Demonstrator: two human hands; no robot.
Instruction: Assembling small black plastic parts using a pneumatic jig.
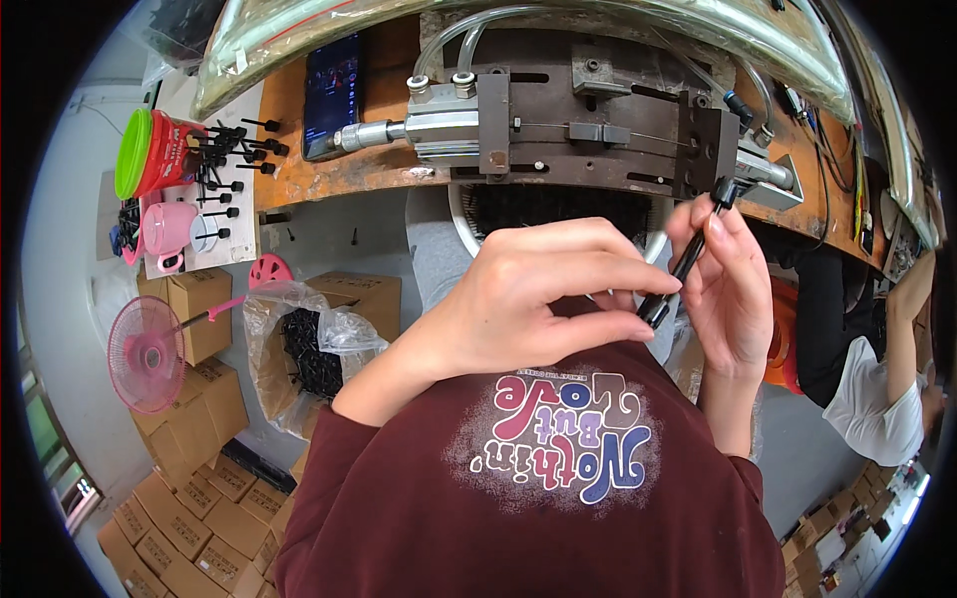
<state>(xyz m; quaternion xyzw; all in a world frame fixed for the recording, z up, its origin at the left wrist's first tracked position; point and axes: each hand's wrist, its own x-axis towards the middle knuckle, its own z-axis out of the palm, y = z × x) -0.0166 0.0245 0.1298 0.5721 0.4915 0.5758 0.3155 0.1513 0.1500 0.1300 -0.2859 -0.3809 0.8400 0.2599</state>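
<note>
My left hand (563, 284) is closed, thumb and fingers pinching the lower end of a slim black plastic rod (690, 257) just above my lap. Around its upper part, the fingers of my right hand (733, 284) are closed too. The rod slants up to the right, and a wider black head shows above the right fingertips. Whether it is one piece or two joined parts, I cannot tell. Just beyond my hands is a dark metal fixture (558, 149) with a pneumatic cylinder (444, 132) at each end and a small grey block on its rail.
A phone (332, 95) lies left on the wooden bench (384, 177). Further left, black capped pieces (227, 187) lie by a red-green tub (159, 154) and pink cup (166, 227). Below are a pink fan (147, 354), cartons (189, 528) and a bag of black parts (314, 354). Another person (877, 399) sits right.
</note>
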